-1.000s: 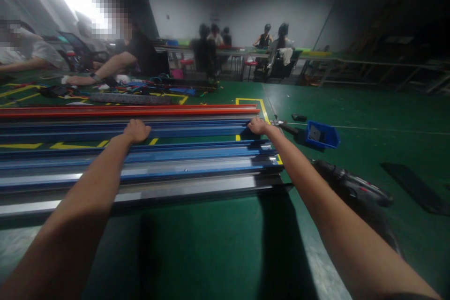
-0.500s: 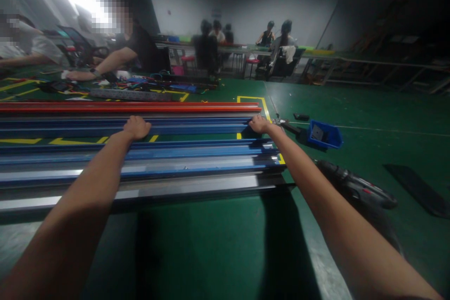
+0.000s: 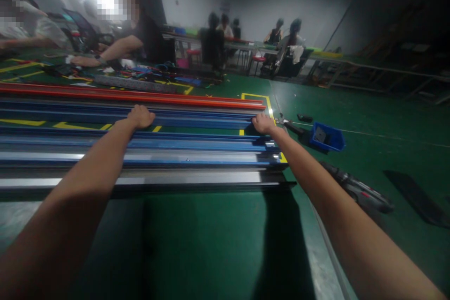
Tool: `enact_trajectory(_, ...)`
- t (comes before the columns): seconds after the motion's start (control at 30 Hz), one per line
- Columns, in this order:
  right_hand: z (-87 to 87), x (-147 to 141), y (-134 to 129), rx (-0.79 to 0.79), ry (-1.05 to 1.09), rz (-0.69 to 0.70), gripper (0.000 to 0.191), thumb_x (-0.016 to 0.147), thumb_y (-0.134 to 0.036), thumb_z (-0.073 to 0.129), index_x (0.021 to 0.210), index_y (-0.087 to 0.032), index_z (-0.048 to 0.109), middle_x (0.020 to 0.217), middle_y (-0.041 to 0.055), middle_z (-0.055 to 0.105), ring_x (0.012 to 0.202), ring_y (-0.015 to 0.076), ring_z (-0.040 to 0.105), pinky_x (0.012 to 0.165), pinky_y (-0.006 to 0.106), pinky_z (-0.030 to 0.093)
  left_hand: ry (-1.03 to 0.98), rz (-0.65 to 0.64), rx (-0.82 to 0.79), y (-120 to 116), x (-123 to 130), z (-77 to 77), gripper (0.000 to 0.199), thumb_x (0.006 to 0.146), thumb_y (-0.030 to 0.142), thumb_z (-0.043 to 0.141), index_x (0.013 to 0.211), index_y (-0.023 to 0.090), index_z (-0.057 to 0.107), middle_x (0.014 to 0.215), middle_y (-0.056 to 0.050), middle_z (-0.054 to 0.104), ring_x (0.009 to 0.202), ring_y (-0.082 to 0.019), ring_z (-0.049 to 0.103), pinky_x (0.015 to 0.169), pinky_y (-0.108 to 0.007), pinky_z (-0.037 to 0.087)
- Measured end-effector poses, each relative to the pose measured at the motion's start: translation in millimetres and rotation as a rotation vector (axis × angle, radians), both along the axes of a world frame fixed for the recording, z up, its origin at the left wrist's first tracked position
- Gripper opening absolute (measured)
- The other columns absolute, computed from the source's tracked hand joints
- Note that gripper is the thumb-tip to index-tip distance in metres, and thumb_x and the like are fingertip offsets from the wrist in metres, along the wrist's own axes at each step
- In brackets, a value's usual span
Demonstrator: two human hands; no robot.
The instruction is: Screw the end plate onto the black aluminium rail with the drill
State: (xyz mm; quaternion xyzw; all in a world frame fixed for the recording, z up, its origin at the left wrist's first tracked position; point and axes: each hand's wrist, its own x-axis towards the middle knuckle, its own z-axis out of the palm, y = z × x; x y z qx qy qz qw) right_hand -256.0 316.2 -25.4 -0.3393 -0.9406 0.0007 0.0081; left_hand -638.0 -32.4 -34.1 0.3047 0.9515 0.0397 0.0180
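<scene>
My left hand (image 3: 141, 116) is closed over a long blue metal profile (image 3: 204, 120), its fingers curled around the far side. Near the right end of that same profile, my right hand (image 3: 263, 123) grips it, fingers partly hidden. An orange-red profile (image 3: 211, 100) lies just beyond, parallel to it. On the near side, beneath my forearms, are another blue profile (image 3: 218, 141) and a silver-and-black one (image 3: 211, 177), all stretching out of view to the left.
A blue bin (image 3: 327, 137) with dark parts and a black power drill (image 3: 358, 188) lie to the right. Farther back left, a co-worker's arm (image 3: 116, 49) reaches over wires and a perforated grey bar (image 3: 135, 83). Several people sit at a far bench.
The view has tilted slightly, so the profiles slope a little differently and the scene sits a bit farther right. Both hands keep their hold on the blue profile.
</scene>
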Motion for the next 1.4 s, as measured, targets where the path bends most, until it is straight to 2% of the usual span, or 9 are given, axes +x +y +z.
enact_trajectory(0.13, 12.1, 9.9, -14.0, 0.061, 0.031, 0.057, 0.047, 0.11, -0.032, 0.03, 0.125, -0.007, 0.066, 0.131, 0.0272, 0.068, 0.126, 0.0386, 0.061, 0.108, 0.05, 0.046, 0.059, 0.078, -0.01, -1.5, 11.5, 10.3, 0.071, 0.098, 0.042, 0.037, 0.142, -0.013, 0.05, 0.149, -0.04, 0.05, 0.143, -0.045, 0.049, 0.116, -0.053, 0.039)
enact_trajectory(0.3, 28.6, 31.0, -33.1, 0.075, 0.067, 0.146, 0.041, 0.106, -0.038, 0.048, 0.13, -0.009, 0.064, 0.136, 0.0247, 0.065, 0.128, 0.0387, 0.058, 0.109, 0.049, 0.043, 0.173, 0.027, 0.008, -22.8, 20.0, 31.5, 0.073, 0.097, 0.055, 0.039, 0.143, 0.001, 0.056, 0.152, -0.032, 0.052, 0.144, -0.044, 0.046, 0.117, -0.053, 0.037)
enact_trajectory(0.4, 35.8, 44.9, -43.2, 0.036, 0.043, 0.224, 0.034, 0.104, -0.04, 0.057, 0.122, -0.013, 0.069, 0.13, 0.0198, 0.069, 0.121, 0.0347, 0.063, 0.105, 0.043, 0.046, 0.152, -0.11, -0.008, -41.6, 16.4, 41.6, 0.083, 0.09, 0.068, 0.042, 0.14, 0.004, 0.06, 0.145, -0.031, 0.058, 0.136, -0.047, 0.053, 0.111, -0.055, 0.044)
enact_trajectory(0.47, 39.1, 54.5, -47.3, 0.005, 0.012, 0.28, 0.027, 0.103, -0.038, 0.061, 0.112, -0.015, 0.073, 0.121, 0.0162, 0.074, 0.11, 0.0308, 0.068, 0.098, 0.038, 0.05, 0.071, -0.257, -0.03, -53.6, 15.0, 45.9, 0.085, 0.085, 0.073, 0.044, 0.132, 0.005, 0.065, 0.134, -0.028, 0.067, 0.124, -0.041, 0.062, 0.106, -0.047, 0.049)
enact_trajectory(0.57, 41.9, 70.4, -48.8, -0.025, -0.017, 0.331, 0.022, 0.103, -0.034, 0.062, 0.102, -0.017, 0.076, 0.106, 0.0132, 0.077, 0.096, 0.0274, 0.071, 0.086, 0.034, 0.052, -0.015, -0.405, -0.051, -70.1, 19.3, 48.9, 0.074, 0.081, 0.076, 0.047, 0.112, 0.014, 0.074, 0.115, -0.017, 0.077, 0.106, -0.03, 0.07, 0.096, -0.034, 0.053)
enact_trajectory(0.7, 42.0, 91.3, -45.6, -0.047, 0.009, 0.348, 0.017, 0.1, -0.027, 0.065, 0.107, -0.017, 0.078, 0.108, 0.0115, 0.078, 0.098, 0.0262, 0.073, 0.086, 0.033, 0.054, -0.047, -0.504, -0.074, -88.7, 29.5, 48.1, 0.062, 0.079, 0.073, 0.05, 0.1, 0.02, 0.076, 0.107, -0.012, 0.08, 0.101, -0.028, 0.072, 0.094, -0.034, 0.053)
enact_trajectory(0.9, 36.6, 103.1, -42.3, -0.082, 0.075, 0.31, 0.023, 0.094, -0.016, 0.068, 0.115, -0.018, 0.077, 0.116, 0.0088, 0.079, 0.101, 0.024, 0.073, 0.089, 0.03, 0.054, 0.004, -0.51, -0.127, -100.8, 34.3, 45.1, 0.056, 0.08, 0.063, 0.05, 0.1, 0.019, 0.077, 0.111, -0.016, 0.079, 0.103, -0.032, 0.072, 0.094, -0.037, 0.053)
enact_trajectory(1.13, 24.7, 98.0, -43.1, -0.04, 0.114, 0.244, 0.02, 0.098, -0.018, 0.062, 0.111, -0.018, 0.077, 0.115, 0.0105, 0.079, 0.104, 0.0259, 0.072, 0.089, 0.031, 0.053, 0.086, -0.458, -0.205, -95.0, 38.1, 46.4, 0.042, 0.082, 0.052, 0.052, 0.097, 0.02, 0.075, 0.109, -0.018, 0.078, 0.102, -0.033, 0.071, 0.087, -0.038, 0.052)
enact_trajectory(1.4, 17.7, 98.2, -45.1, -0.005, 0.112, 0.221, 0.02, 0.103, -0.021, 0.057, 0.113, -0.018, 0.074, 0.121, 0.0122, 0.076, 0.113, 0.0274, 0.07, 0.096, 0.033, 0.05, 0.109, -0.466, -0.249, -93.8, 40.3, 50.6, 0.035, 0.084, 0.05, 0.054, 0.09, 0.021, 0.074, 0.105, -0.018, 0.078, 0.101, -0.035, 0.072, 0.083, -0.038, 0.051)
